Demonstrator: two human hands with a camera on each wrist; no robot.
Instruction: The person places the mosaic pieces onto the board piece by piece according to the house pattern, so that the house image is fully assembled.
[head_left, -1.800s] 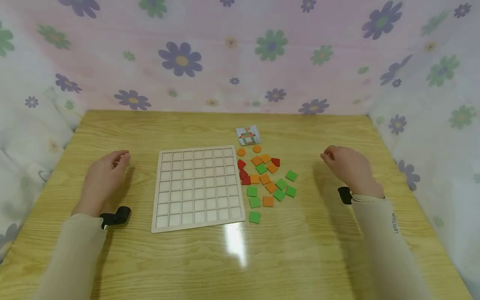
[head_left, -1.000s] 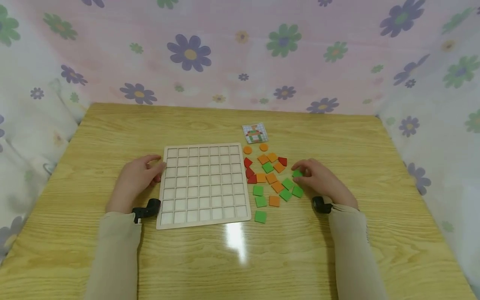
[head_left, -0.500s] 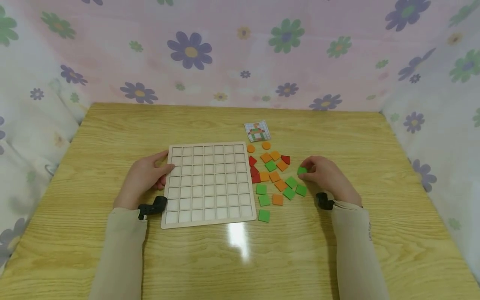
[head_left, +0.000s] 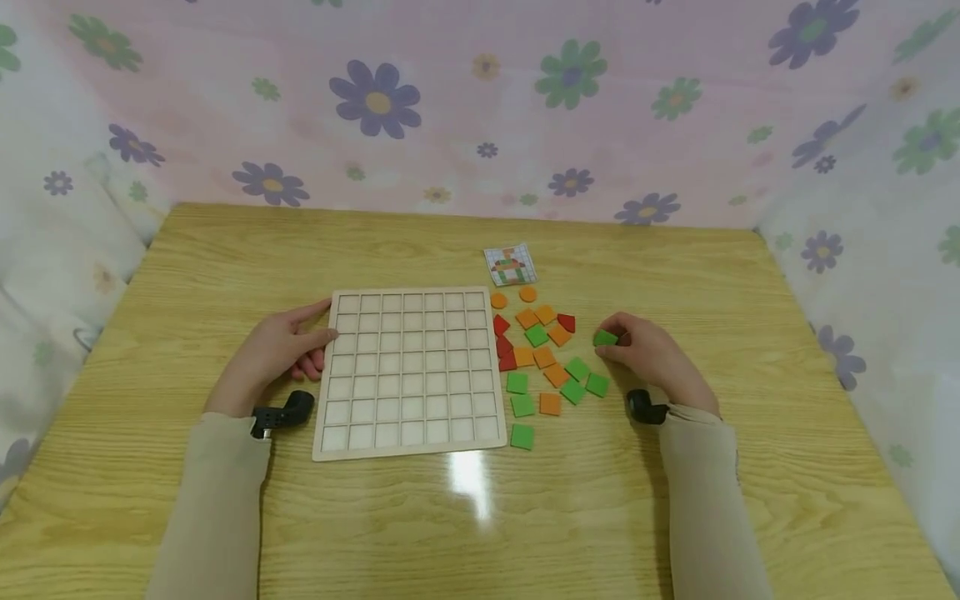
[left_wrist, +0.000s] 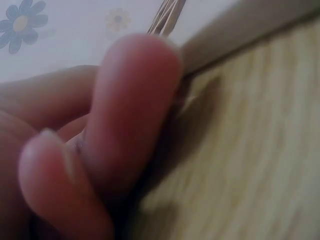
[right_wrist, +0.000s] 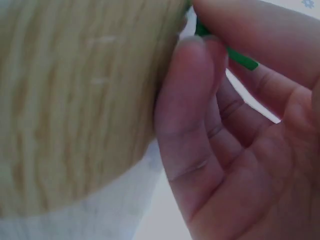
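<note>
In the head view a pale wooden grid board point(head_left: 412, 452) lies left of centre, its square cells bare. My left hand point(head_left: 273, 354) holds its left edge, thumb on the frame and the other fingers at the side. Close up in the left wrist view, curled fingertips point(left_wrist: 135, 100) sit against the board's edge point(left_wrist: 240, 37). To the right of the loose tiles, my right hand point(head_left: 648, 350) pinches a green square tile point(head_left: 605, 337) between thumb and fingers, just over the table. Part of that green tile point(right_wrist: 242, 59) shows behind the fingers in the right wrist view.
Several orange, green and red tiles point(head_left: 550, 404) lie scattered right of the board, some red ones against its edge. A small picture card point(head_left: 510, 265) with a coloured grid figure lies behind them. A flowered cloth point(head_left: 450, 108) hangs beyond the wooden table point(head_left: 412, 533).
Both hands have come inward. My left hand has taken hold of the board, which has shifted slightly right towards the tiles. My right hand has picked up a green tile from the scattered pieces.
</note>
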